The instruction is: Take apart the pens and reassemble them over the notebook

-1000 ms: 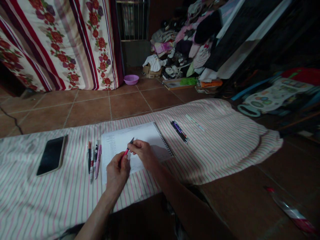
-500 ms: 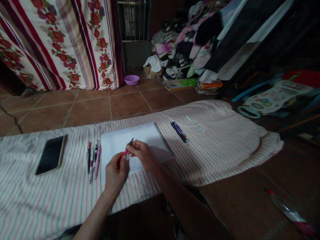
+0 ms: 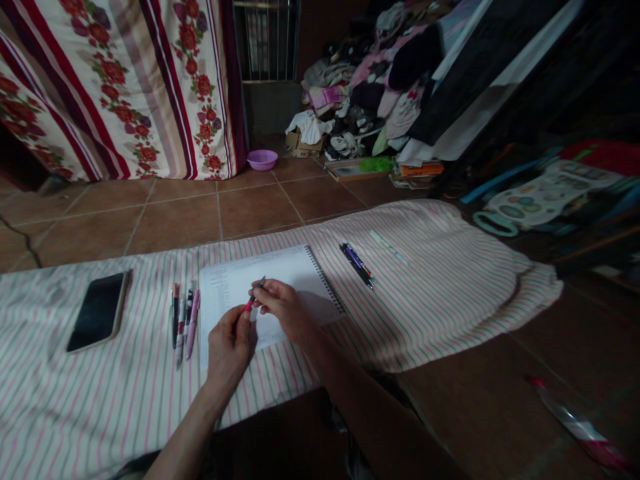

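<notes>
Pink showed on the slim pen [image 3: 248, 306] held at a slant between two hands, above the lower part of an open spiral notebook [image 3: 293, 270]. The left hand [image 3: 229, 338] pinched the pink barrel between thumb and forefinger, its other fingers curled in, and its grip hid the pen's lower end. The right hand [image 3: 277, 299] pinched the dark upper part with its fingertips, leaving the narrow end poking out beyond them; how the fingers behind were placed could not be made out. Both forearms were cut off by the bottom edge

The hands and right forearm covered part of the page, and the faint marks along its top and left were too small to read. Just left of the notebook lay a close group of pens [image 3: 181, 328], with a dark-screened phone [image 3: 99, 312] farther left. To the right lay a bunch of dark pens [image 3: 356, 263], hard to count, and a pale stick [image 3: 389, 247] nearly lost against the striped cloth [image 3: 435, 280], which hid the counter's top. A bottle [image 3: 575, 417] on the dim floor [image 3: 465, 400] was blurred
</notes>
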### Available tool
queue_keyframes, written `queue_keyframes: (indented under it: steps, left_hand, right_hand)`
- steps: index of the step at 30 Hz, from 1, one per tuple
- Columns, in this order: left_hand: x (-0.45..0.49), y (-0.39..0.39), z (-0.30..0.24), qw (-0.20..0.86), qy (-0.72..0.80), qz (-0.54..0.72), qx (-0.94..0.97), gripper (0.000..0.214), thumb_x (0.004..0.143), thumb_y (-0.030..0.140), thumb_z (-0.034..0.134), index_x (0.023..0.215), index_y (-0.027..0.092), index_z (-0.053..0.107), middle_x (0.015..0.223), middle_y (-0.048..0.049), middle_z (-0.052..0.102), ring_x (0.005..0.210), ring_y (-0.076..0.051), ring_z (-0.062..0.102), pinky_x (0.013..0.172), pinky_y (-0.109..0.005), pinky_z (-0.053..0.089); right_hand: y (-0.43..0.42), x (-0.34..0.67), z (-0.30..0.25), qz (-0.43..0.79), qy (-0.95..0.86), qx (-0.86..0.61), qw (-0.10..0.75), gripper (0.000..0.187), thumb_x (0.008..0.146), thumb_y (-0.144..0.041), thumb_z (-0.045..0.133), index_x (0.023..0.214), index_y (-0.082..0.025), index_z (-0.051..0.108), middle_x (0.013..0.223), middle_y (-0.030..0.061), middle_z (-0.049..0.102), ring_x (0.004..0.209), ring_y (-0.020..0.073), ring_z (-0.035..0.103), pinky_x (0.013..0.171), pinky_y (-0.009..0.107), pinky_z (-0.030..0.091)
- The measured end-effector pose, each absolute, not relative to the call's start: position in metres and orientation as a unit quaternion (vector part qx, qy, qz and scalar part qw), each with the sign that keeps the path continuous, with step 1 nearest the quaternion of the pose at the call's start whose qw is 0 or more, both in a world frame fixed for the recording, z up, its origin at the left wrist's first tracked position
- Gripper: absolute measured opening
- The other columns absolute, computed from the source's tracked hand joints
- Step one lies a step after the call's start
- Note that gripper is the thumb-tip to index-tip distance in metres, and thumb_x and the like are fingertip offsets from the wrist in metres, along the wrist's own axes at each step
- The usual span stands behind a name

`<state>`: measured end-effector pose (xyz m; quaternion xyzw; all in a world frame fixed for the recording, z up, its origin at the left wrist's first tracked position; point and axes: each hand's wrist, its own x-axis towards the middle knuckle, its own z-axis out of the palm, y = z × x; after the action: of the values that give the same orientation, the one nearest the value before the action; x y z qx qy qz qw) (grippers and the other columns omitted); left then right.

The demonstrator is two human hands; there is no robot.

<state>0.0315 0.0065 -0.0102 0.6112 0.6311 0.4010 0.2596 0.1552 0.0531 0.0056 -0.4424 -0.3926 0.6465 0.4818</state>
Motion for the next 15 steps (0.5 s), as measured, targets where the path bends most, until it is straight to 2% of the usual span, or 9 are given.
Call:
queue_keyframes:
  steps: [3,6,9,12,15]
  left_hand:
    - [0.0312,0.0064,-0.011,0.26,0.633,0.405,0.607,0.034,0.084,0.039,0.044,0.093,0.014,0.064,0.074,-0.0044,0.068,0.059,-0.015,0.059,0.055,-0.024,0.045]
    - [0.031,0.0065,-0.0121,0.268,0.634,0.401,0.605,0.034,0.083,0.04,0.044,0.093,0.014,0.064,0.072,-0.004,0.067,0.058,-0.015,0.058,0.054,-0.024,0.045]
    - [0.0308,0.0066,-0.0129,0.274,0.639,0.397,0.599,0.033,0.083,0.039,0.045,0.092,0.014,0.064,0.068,-0.0031,0.066,0.055,-0.014,0.057,0.053,-0.024,0.044]
    - [0.0303,0.0067,-0.0142,0.269,0.638,0.402,0.6,0.032,0.083,0.039,0.045,0.091,0.014,0.064,0.069,-0.0032,0.066,0.057,-0.015,0.058,0.054,-0.024,0.045]
    - [0.0297,0.0066,-0.0157,0.253,0.634,0.404,0.609,0.033,0.083,0.039,0.044,0.092,0.014,0.064,0.073,-0.0046,0.067,0.061,-0.016,0.06,0.057,-0.025,0.047]
  right_hand:
    - [0.055,0.1555,0.0034,0.618,-0.407,-0.469,0.483,0.02,0.063,-0.033,0.068,0.067,-0.016,0.058,0.059,-0.0021,0.058,0.055,0.0088,0.052,0.053,0.022,0.039]
    - [0.0557,0.1565,0.003,0.602,-0.417,-0.474,0.49,0.018,0.064,-0.031,0.066,0.062,-0.016,0.058,0.057,-0.0023,0.057,0.054,0.0089,0.05,0.054,0.023,0.039]
    - [0.0547,0.1579,0.0044,0.611,-0.417,-0.457,0.494,0.015,0.065,-0.029,0.064,0.071,-0.015,0.063,0.063,-0.001,0.061,0.059,0.0101,0.053,0.057,0.023,0.04]
    - [0.0532,0.1589,0.006,0.642,-0.406,-0.434,0.485,0.024,0.066,-0.03,0.064,0.085,-0.016,0.065,0.076,0.0012,0.066,0.07,0.0117,0.058,0.063,0.024,0.042]
    - [0.0524,0.1587,0.0059,0.662,-0.389,-0.423,0.481,0.03,0.066,-0.034,0.066,0.09,-0.017,0.063,0.081,0.0013,0.066,0.074,0.0119,0.059,0.066,0.024,0.044]
